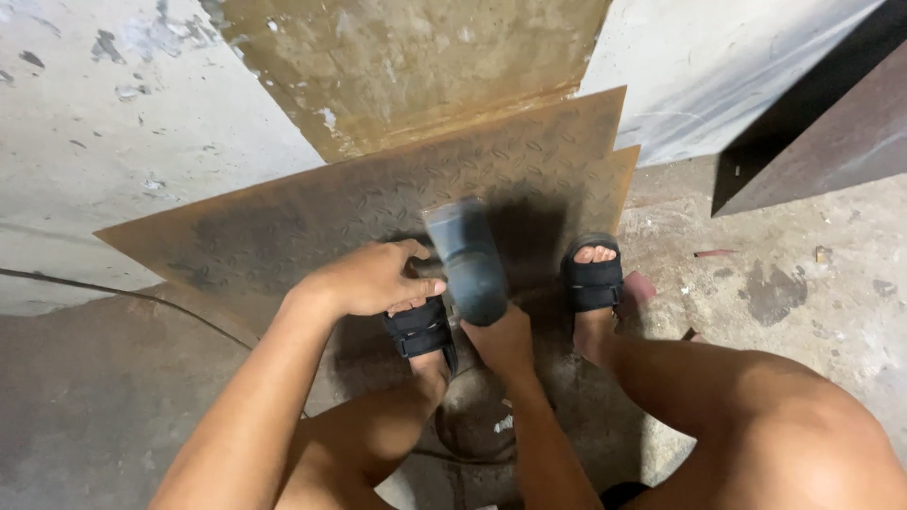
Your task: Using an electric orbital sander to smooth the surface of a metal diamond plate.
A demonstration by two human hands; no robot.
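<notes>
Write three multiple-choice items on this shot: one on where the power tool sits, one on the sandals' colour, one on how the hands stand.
1. Where is the grey power tool?
A. Over the checker plate, between the two feet
B. Leaning on the wall
C. On the bare floor at far right

2. What colour are the sandals?
A. White
B. Black
C. Red

3. How do the hands stand?
A. Both flat on the floor
B. Only one touches the tool
C. Both are at the tool

Answers:
1 A: the tool hangs above the rusty checker plate, with a sandalled foot on each side.
2 B: both straps are black.
3 C: the left hand is closed at the tool's side, and the right hand grips its lower end.
</notes>
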